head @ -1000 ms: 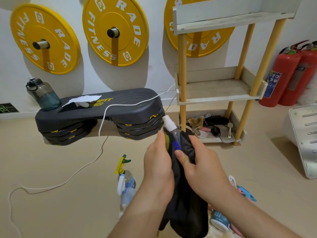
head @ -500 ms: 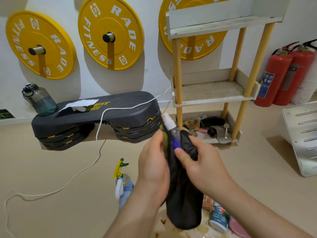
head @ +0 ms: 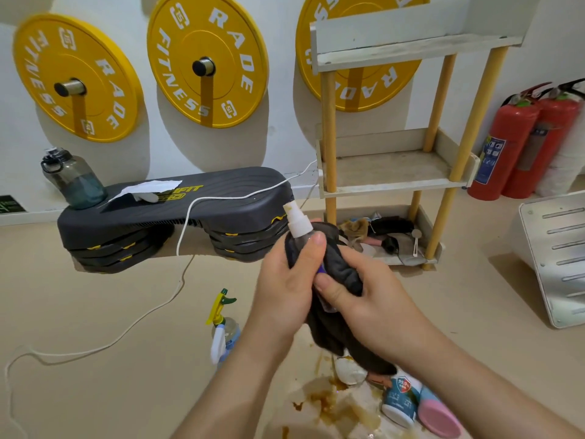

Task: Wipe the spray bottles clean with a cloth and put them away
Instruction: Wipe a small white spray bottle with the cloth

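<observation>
One spray bottle is gripped at centre by the left hand, the cloth clamped round it by the right hand. Wiping is judged underway; next, stowing on the shelf at one o'clock is called for.

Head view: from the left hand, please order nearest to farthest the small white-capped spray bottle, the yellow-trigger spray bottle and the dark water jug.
1. Small spray bottle, gripped in the left hand itself.
2. Yellow-trigger spray bottle, on the floor, lower left.
3. Water jug, far left by the wall.
</observation>
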{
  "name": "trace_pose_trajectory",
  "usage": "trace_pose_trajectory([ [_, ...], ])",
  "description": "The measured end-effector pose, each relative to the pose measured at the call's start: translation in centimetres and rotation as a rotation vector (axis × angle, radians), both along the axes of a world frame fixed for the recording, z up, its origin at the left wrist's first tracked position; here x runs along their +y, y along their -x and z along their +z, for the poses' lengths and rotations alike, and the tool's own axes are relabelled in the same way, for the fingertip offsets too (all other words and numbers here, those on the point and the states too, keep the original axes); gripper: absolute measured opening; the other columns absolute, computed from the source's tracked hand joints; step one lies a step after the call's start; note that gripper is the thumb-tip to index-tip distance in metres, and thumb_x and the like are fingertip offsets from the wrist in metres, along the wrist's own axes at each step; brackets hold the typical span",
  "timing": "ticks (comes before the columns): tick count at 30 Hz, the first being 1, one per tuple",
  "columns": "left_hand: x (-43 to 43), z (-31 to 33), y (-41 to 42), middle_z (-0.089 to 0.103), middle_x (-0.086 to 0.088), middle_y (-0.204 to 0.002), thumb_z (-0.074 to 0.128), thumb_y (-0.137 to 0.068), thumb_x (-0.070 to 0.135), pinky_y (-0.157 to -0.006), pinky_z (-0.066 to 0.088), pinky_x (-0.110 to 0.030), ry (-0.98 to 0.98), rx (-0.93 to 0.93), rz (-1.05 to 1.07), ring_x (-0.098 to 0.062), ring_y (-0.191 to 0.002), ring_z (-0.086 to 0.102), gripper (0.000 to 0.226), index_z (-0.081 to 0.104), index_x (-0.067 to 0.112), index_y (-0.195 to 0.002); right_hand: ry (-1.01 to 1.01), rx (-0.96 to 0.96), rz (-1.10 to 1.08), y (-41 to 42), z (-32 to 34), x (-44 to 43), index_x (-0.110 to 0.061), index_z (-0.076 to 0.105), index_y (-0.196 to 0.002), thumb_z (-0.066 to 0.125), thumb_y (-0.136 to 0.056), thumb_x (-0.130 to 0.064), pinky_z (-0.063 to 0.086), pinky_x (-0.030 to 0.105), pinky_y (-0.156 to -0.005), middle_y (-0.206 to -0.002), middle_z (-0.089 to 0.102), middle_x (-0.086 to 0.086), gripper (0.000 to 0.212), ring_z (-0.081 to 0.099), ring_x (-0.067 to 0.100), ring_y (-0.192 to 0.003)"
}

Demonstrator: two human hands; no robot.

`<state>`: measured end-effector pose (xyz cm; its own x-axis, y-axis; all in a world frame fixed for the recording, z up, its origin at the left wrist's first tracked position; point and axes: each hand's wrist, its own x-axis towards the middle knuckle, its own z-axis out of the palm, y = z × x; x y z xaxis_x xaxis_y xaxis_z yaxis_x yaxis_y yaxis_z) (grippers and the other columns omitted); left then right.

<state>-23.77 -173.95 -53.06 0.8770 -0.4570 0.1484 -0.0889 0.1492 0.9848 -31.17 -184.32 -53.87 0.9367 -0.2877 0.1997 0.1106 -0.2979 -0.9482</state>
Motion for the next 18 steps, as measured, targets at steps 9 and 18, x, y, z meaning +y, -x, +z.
trace_pose_trajectory([
  [9,-0.7,0.3,0.0,0.071,-0.017,-0.083,0.057,-0.080,-0.004,-0.066,0.056,-0.036,0.163,0.317,0.083,-0.028,-0.073,0.065,0.024,0.073,0.012,-0.072,-0.141,0.179,-0.023,0.4,0.6,-0.2,-0.019,0.076,-0.087,0.078,-0.084,-0.024,0.057,0.048,-0.080,-0.080,0.075,0.007,0.006,0.071,0.022,-0.079],
  [18,-0.2,-0.7,-1.1,0.070,-0.004,-0.077,0.073,-0.082,0.040,-0.074,0.054,-0.030,-0.096,0.010,0.357,-0.019,-0.075,0.065,0.025,0.066,0.016,-0.078,-0.061,0.238,-0.225,-0.1,1.5,-0.4,-0.018,0.073,-0.085,0.065,-0.094,-0.033,0.058,0.034,-0.074,-0.077,0.075,0.001,0.019,0.071,0.014,-0.074],
])
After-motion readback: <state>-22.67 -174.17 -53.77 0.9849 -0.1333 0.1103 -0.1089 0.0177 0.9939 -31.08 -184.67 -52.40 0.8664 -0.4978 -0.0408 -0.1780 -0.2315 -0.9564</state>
